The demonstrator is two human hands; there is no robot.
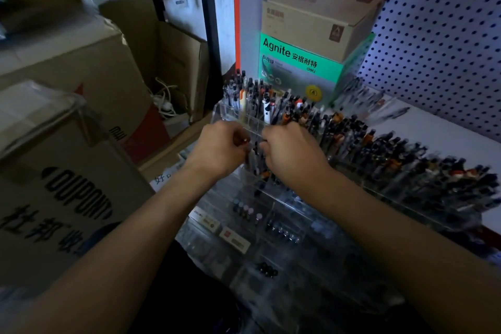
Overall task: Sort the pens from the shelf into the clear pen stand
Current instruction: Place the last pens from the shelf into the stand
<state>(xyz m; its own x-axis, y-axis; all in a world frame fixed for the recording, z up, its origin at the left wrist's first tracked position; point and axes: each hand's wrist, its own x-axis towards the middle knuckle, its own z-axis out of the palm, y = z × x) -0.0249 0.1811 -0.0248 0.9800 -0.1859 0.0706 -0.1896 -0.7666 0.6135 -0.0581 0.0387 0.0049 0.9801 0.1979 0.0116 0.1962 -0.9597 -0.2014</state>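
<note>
A green-and-white box (295, 62) under a brown carton (320, 16), beside a white pegboard (439, 43) dotted black.

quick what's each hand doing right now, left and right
Left hand: fingers curled, pinching pens over the clear pen stand.
Right hand: fingers curled on the same cluster of pens.

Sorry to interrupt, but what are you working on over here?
A person is sorting pens into a clear pen stand on a shelf. Both hands meet over its front compartments: the left hand and right hand each have fingers curled around pens there. The back compartments already hold many upright pens.
</note>
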